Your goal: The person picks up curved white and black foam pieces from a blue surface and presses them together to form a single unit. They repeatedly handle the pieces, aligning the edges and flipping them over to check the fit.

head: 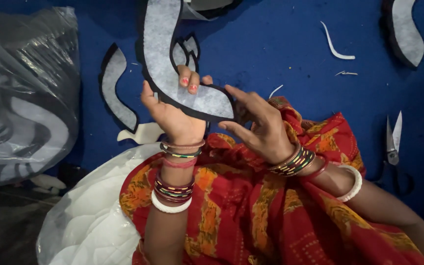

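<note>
My left hand (pixel 172 110) grips a long curved cut-out (pixel 162 44) of grey felt with a black edge, fingers wrapped over its lower bend. My right hand (pixel 258 122) touches the pointed right end of the same piece with its fingertips, palm turned toward it. Both wrists carry several coloured bangles. The piece is held up above my lap, which is covered by red and orange patterned cloth (pixel 251 206).
Small scissors (pixel 393 142) lie open at the right on the blue cloth floor (pixel 280 34). More grey felt shapes (pixel 116 88) lie around. A clear plastic bag (pixel 20 93) of pieces sits at left, a white quilted sheet (pixel 92 216) below it.
</note>
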